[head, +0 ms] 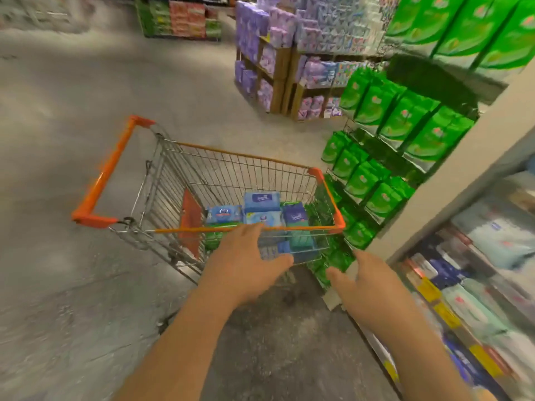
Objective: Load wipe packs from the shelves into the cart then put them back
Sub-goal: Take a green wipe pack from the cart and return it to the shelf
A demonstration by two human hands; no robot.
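- Far left: orange cart handle [105,172], slanting from top right down to bottom left, over grey concrete floor [58,270].
- Wire cart [231,169] centre frame, orange trim along the rim, an orange panel at its handle end.
- Inside cart: wipe packs [262,201] lying in a cluster toward the right end; blue ones on top, a purple pack [295,217] beside them, green visible beneath. Exact count unclear through blur.
- Left hand [246,270] stretched forward, fingers spread and straight, fingertips at the near rim of the cart; actual contact with rim not resolvable. Nothing held.
- Right hand [367,287] stretched forward just right of the cart's near corner, fingers extended and loose, nothing gripped.
- Right of cart: rack of green packs [402,120], rows stacked top to floor, close against the cart's right end.
- Behind, upper centre: wooden shelves with purple packs [269,56].
- Far right: shelves [474,285] with mixed pale and blue packages, heavily blurred.
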